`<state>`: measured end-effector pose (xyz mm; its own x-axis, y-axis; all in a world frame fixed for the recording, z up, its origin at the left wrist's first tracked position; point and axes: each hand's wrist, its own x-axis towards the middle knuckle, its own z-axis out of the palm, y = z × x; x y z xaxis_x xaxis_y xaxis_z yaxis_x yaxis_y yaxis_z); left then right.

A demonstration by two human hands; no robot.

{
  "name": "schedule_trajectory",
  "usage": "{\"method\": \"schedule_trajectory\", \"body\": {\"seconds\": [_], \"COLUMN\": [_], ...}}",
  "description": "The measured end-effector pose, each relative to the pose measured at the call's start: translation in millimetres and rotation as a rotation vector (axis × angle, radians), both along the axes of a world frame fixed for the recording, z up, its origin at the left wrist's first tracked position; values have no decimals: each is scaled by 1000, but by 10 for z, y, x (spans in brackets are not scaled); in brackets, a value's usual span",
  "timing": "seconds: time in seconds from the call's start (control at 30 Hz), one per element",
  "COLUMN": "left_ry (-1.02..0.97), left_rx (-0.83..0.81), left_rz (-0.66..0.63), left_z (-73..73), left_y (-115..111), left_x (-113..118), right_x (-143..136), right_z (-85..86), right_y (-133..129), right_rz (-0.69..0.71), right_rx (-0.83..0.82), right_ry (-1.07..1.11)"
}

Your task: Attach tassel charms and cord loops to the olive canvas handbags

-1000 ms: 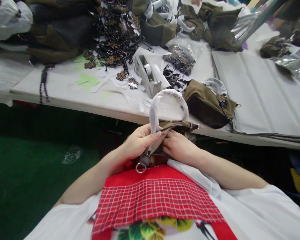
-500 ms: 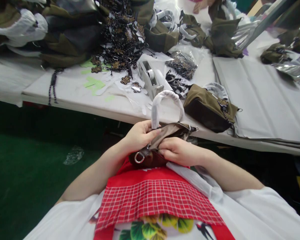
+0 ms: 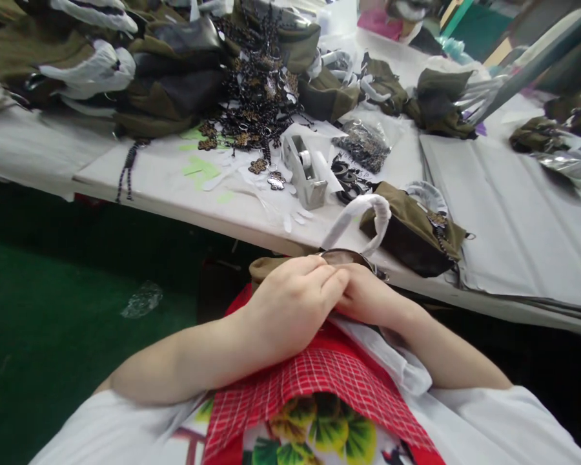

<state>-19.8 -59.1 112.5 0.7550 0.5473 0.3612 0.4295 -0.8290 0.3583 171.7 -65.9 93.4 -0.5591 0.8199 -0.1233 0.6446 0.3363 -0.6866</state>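
Observation:
A small olive-brown handbag (image 3: 264, 268) rests against my red apron at the table's front edge, mostly covered by my hands. Its handle, wrapped in white (image 3: 380, 226), stands up behind them. My left hand (image 3: 295, 294) reaches across the bag's mouth with bent fingers held together, its fingertips meeting the right hand. At the opening, my right hand (image 3: 368, 294) grips the bag, its fingers partly under the left ones. What exactly is pinched between the fingertips is hidden.
A finished-looking olive bag (image 3: 411, 226) with a flower charm sits just beyond. A tape dispenser (image 3: 307, 174), a heap of charms on cords (image 3: 261, 97), a plastic bag of small parts (image 3: 365, 145) and more bags (image 3: 174, 84) crowd the white table (image 3: 174, 206).
My left hand has moved from the bag's left rim across its front to meet the right hand. The bag has turned and its handle leans rightward. The head view has shifted slightly.

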Motion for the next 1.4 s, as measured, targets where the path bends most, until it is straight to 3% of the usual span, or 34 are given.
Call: {"method": "schedule_trajectory", "body": {"seconds": [0.17, 0.3, 0.47, 0.57, 0.63, 0.67, 0.8, 0.87, 0.9, 1.0, 1.1, 1.27, 1.4], "left_ry": [-25, -44, -202, -217, -206, -221, -405, -499, -536, -589, -566, -542, -561], "left_rx": [-31, -51, -164, -240, -285, -326, -529, -550, -541, -511, -521, -551, -553], "left_rz": [67, 15, -102, -88, -16, 20, 200, 297, 338, 445, 518, 582, 606], "left_z": [-269, -198, -71, -147, -279, -360, -677, -798, -854, -1018, -1162, -1245, -1243], "left_y": [147, 177, 161, 206, 264, 295, 338, 288, 252, 155, 136, 204, 202], "left_x": [140, 152, 134, 180, 234, 257, 258, 209, 182, 126, 104, 56, 18], "right_x": [139, 217, 267, 302, 307, 301, 225, 167, 134, 28, -76, -318, -573], "right_z": [75, 227, 356, 275, 192, 158, 31, -121, -235, -648, -904, -807, -787], "right_y": [34, 25, 2, 67, 144, 186, 343, 421, 462, 590, 721, 977, 1178], "right_rz": [-268, -360, -276, -179, -173, -186, -294, -239, -170, 23, 35, -57, 96], "right_rx": [-361, -550, -643, -666, -586, -469, 351, 520, 481, 155, 28, 213, 341], "right_ry": [276, 415, 385, 294, 202, 141, -70, -100, -107, -176, -299, -322, -378]}}
